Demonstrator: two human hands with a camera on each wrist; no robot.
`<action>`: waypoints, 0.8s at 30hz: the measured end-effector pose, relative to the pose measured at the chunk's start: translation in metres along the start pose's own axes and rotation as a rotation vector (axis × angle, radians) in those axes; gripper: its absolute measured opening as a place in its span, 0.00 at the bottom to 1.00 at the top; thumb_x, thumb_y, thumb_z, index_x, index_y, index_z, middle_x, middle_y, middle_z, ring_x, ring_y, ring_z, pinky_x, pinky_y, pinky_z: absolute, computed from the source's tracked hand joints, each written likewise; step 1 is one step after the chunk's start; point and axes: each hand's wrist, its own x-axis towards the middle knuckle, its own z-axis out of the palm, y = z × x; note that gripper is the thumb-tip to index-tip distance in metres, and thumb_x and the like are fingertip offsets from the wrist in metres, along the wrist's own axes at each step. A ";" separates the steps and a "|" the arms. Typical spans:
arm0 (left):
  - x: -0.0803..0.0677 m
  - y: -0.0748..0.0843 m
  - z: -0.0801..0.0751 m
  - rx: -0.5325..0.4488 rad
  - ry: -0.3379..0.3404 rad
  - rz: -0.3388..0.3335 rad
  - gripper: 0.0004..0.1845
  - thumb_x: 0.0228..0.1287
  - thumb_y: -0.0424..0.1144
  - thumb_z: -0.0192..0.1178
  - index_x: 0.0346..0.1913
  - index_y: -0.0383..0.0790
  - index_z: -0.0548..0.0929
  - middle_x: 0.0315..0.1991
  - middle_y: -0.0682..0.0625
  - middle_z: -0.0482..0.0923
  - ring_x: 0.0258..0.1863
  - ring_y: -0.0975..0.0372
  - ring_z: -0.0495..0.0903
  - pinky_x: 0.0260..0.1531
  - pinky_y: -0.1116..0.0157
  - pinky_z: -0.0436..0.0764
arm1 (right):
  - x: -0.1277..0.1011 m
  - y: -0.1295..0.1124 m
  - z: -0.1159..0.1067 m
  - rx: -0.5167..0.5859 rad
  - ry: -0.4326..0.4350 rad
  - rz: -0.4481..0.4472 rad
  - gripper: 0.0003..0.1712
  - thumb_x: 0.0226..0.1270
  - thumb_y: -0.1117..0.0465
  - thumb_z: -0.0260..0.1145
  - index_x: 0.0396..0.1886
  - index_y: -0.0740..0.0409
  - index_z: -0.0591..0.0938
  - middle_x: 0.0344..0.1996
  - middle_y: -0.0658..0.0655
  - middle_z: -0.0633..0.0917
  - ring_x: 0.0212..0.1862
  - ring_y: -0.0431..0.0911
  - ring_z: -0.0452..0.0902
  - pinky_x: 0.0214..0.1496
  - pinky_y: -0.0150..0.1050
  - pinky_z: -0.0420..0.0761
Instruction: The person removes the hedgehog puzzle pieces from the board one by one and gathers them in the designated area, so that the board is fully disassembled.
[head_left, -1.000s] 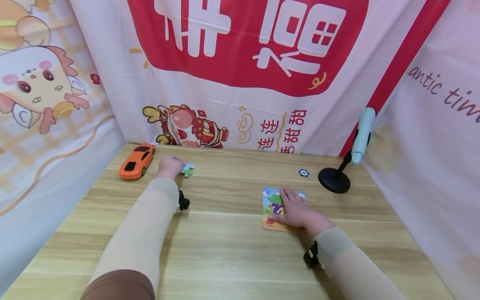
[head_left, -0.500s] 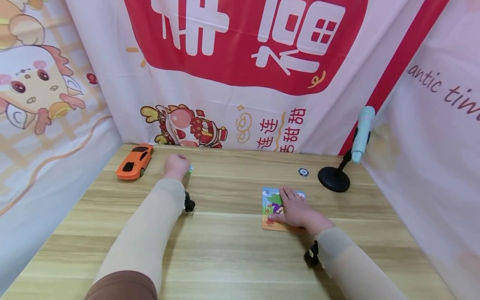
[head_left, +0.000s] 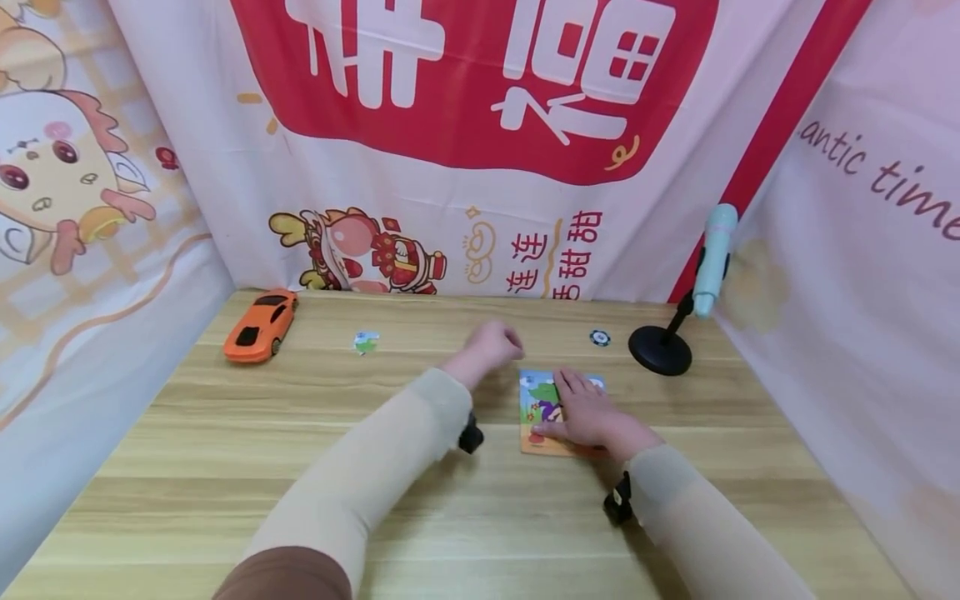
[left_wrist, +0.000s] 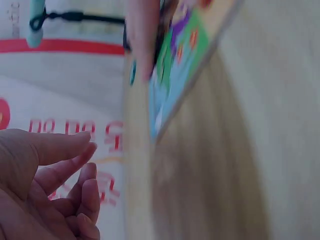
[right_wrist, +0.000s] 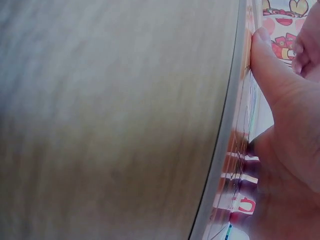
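Observation:
My right hand [head_left: 588, 412] lies spread over a colourful picture puzzle board [head_left: 534, 414], fingers pointing away from me and thumb toward the left edge. The hand covers much of its picture. Just left of the board, above the table, hovers my left hand [head_left: 491, 346]. In the left wrist view, its fingers [left_wrist: 82, 197] are loosely bent with thumb and forefinger near each other, and nothing shows between them. A small blue-and-green jigsaw piece [head_left: 366, 342] lies by itself on the left part of the table, apart from both hands.
An orange toy car [head_left: 260, 327] stands at the table's back left. A poker-chip-like disc [head_left: 599, 337] lies beyond the board. To its right, a pale teal microphone [head_left: 716, 258] leans on a black round-based stand [head_left: 660, 350]. Printed curtains [head_left: 420, 192] border the wooden table [head_left: 247, 450].
My left hand has left the small jigsaw piece and swung right, close to the puzzle board. The piece stays on the table, and my right hand keeps its place. The view has turned slightly right.

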 end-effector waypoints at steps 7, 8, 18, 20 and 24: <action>-0.009 0.017 0.046 0.095 -0.110 -0.014 0.09 0.57 0.41 0.71 0.34 0.43 0.81 0.31 0.52 0.78 0.32 0.60 0.77 0.33 0.64 0.77 | 0.000 0.002 -0.002 0.027 -0.005 -0.014 0.67 0.55 0.20 0.55 0.79 0.58 0.44 0.78 0.62 0.44 0.77 0.59 0.38 0.73 0.59 0.46; -0.011 0.018 0.049 0.117 -0.119 -0.016 0.11 0.57 0.43 0.72 0.35 0.42 0.81 0.31 0.52 0.78 0.32 0.60 0.77 0.33 0.64 0.76 | 0.000 0.002 -0.001 0.030 -0.006 -0.016 0.66 0.55 0.20 0.55 0.79 0.58 0.44 0.78 0.62 0.44 0.77 0.59 0.38 0.73 0.59 0.46; -0.012 0.025 0.069 0.284 -0.112 -0.022 0.15 0.58 0.47 0.71 0.40 0.41 0.82 0.31 0.52 0.78 0.29 0.60 0.76 0.33 0.63 0.76 | -0.003 0.001 0.000 0.047 0.023 -0.042 0.64 0.59 0.25 0.58 0.78 0.63 0.47 0.77 0.66 0.46 0.76 0.62 0.39 0.72 0.61 0.45; -0.011 0.027 0.071 0.305 -0.106 -0.030 0.15 0.58 0.46 0.71 0.42 0.40 0.82 0.32 0.52 0.78 0.29 0.60 0.75 0.34 0.64 0.76 | -0.002 0.001 0.000 0.040 0.020 -0.041 0.65 0.58 0.24 0.57 0.79 0.63 0.46 0.77 0.66 0.46 0.76 0.61 0.38 0.72 0.60 0.45; -0.011 0.028 0.070 0.323 -0.095 -0.034 0.13 0.58 0.44 0.70 0.40 0.40 0.82 0.31 0.52 0.78 0.29 0.60 0.75 0.33 0.64 0.76 | -0.002 0.002 0.001 0.043 0.028 -0.044 0.65 0.58 0.23 0.56 0.79 0.63 0.47 0.77 0.66 0.46 0.76 0.61 0.38 0.73 0.60 0.46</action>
